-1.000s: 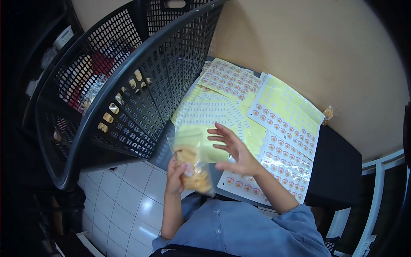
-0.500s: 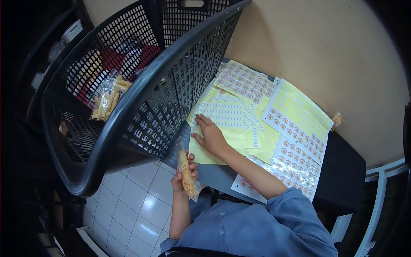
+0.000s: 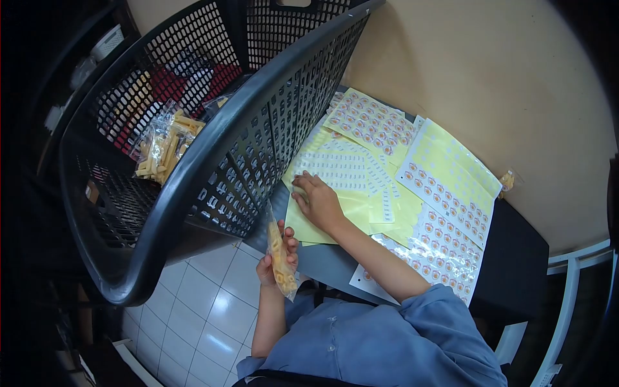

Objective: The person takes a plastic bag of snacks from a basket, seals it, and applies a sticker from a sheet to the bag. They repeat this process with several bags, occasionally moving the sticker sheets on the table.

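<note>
Head view: left hand (image 3: pixel 267 271) grips bag (image 3: pixel 280 263), right hand (image 3: pixel 320 204) curved over sheets (image 3: pixel 335 169).

- At seven o'clock, the clear bag (image 3: pixel 282 263) hid your left hand's (image 3: pixel 266 275) palm.
- Near the dial's centre, your right hand (image 3: pixel 320 205) covered part of the yellow sheet (image 3: pixel 305 229); you couldn't tell whether its fingertips pinched or merely rested.
- At ten o'clock, the top edge cropped your basket (image 3: pixel 153 222), whose rim partly hid the packets (image 3: pixel 164 151).
- At one o'clock, the sticker sheet's (image 3: pixel 371 122) print was too small to read.
</note>
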The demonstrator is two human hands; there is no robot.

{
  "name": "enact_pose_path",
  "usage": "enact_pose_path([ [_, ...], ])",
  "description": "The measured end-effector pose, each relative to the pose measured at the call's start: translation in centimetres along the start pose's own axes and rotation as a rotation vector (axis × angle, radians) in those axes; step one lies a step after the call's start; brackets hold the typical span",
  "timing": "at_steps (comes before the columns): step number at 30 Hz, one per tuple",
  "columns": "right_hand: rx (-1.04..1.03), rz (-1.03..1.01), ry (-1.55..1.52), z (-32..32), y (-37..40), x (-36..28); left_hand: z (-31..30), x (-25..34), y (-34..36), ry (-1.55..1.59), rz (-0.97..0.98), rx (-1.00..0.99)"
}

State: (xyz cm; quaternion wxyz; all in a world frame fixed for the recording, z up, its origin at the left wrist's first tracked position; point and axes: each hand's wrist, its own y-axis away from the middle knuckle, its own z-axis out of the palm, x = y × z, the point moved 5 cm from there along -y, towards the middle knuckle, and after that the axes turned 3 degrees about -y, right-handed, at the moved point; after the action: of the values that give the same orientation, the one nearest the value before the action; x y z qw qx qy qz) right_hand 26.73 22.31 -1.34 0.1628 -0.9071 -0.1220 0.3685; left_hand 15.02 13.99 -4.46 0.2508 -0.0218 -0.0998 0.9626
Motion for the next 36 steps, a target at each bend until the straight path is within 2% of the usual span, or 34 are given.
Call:
enact_pose_path([
  [8,0.017,-0.038,0.019,0.1,-0.4,-0.8,-0.4,0.2,-0.1,-0.092,0.014,0.014],
  [11,0.021,0.027,-0.085,-0.4,-0.6,-0.6,-0.7,0.3,0.2,-0.146,0.02,0.09],
  [13,0.163,0.083,-0.413,-1.9,-0.9,0.2,-2.3,0.7,0.8,-0.532,-0.012,0.275],
  [14,0.309,0.039,-0.346,-3.0,-0.8,0.2,-0.7,0.2,0.4,-0.599,0.052,0.36],
  [15,0.311,0.037,-0.345,-4.1,-0.8,-0.1,0.4,-0.3,0.0,-0.599,0.052,0.357],
  [17,0.47,0.133,-0.46,-7.5,-0.1,-0.2,1.5,-0.9,-0.7,-0.742,0.038,0.459],
  [19,0.526,0.18,-0.528,-10.4,1.1,-1.0,2.3,-2.0,-2.0,-0.764,0.03,0.443],
  [21,0.59,0.228,-0.593,-12.5,2.7,-2.3,3.7,-2.7,-3.7,-1.095,0.199,0.32],
  [25,0.59,0.235,-0.597,-14.3,5.5,-4.7,8.6,-5.8,-6.1,-1.404,0.258,0.131],
  [27,0.588,0.234,-0.609,-14.6,6.1,-5.1,8.3,-7.3,-6.7,-1.382,0.21,0.091],
  [33,0.741,0.259,-0.424,-16.5,7.8,-5.1,8.6,-10.3,-7.3,-1.519,0.264,-0.091],
  [36,0.781,0.269,-0.475,-17.0,8.4,-4.6,9.6,-11.3,-7.2,-1.53,0.217,-0.154],
])
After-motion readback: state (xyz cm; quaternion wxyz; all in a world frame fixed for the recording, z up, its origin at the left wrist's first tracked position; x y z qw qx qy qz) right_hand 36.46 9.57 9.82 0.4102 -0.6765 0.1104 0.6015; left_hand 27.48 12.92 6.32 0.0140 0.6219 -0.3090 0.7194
